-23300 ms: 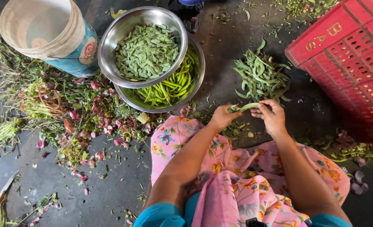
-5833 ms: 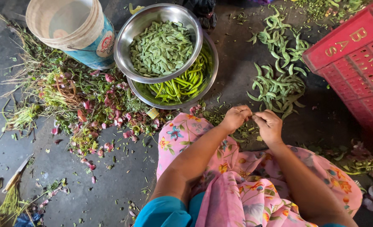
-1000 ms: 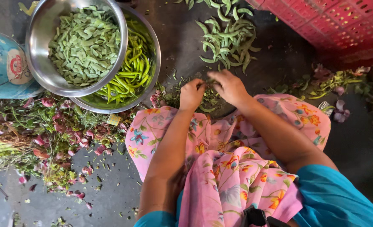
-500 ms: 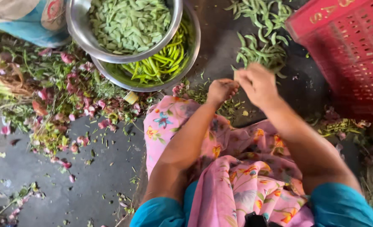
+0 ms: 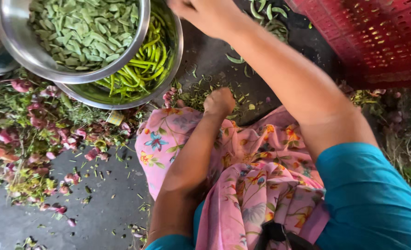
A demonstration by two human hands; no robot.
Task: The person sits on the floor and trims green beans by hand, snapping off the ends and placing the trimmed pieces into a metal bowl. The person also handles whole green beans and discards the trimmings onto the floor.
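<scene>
From my remote seat, the biggest thing I see is the pink flowered cloth spread over the person's lap, filling the lower middle of the view. At the top right stands a red plastic crate with a slotted wall, resting on the dark floor.

At the top left, a steel bowl heaped with cut green bean pieces sits tilted inside a larger steel bowl, where long yellow-green chillies show in the gap between the two rims. Below and to the left of the bowls, a wide litter of pink flower buds and green trimmings covers the floor.

My right hand is stretched up to the top edge of the view, just beside the bowls' rim and near the loose whole bean pods lying on the floor by the crate. It is cut off by the frame, so I cannot tell whether its fingers are open or closed.

My left hand rests at the far edge of the cloth, its fingers curled shut into a loose fist; I cannot make out anything inside them. Small green scraps lie scattered just beside it.
</scene>
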